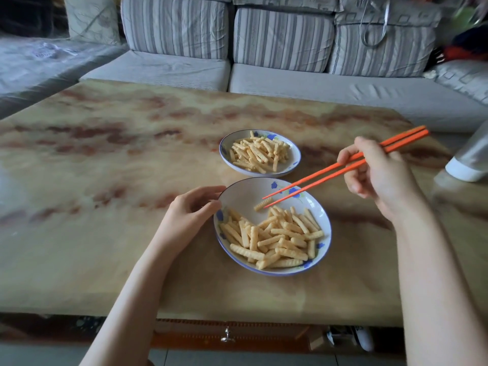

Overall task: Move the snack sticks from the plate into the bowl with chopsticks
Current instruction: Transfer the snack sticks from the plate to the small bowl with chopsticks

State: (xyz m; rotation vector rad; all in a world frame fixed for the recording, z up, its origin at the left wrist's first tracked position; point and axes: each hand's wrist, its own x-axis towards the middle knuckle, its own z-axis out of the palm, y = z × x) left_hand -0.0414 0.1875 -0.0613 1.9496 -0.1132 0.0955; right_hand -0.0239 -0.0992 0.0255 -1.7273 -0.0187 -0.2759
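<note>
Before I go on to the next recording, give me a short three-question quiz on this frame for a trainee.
1. True or false: the left-hand grip lies flat on the marbled tan tabletop, touching no dish.
2. The long orange chopsticks in the right-hand grip have their tips at: A) a lone ridged snack stick in the near white blue-flowered dish; B) the far pile; C) bare table.
3. How many dishes hold pale snack sticks?
Key: 1 false, it holds the near dish's rim; 2 A; 3 two, the near one and the far white blue-flowered dish.
</note>
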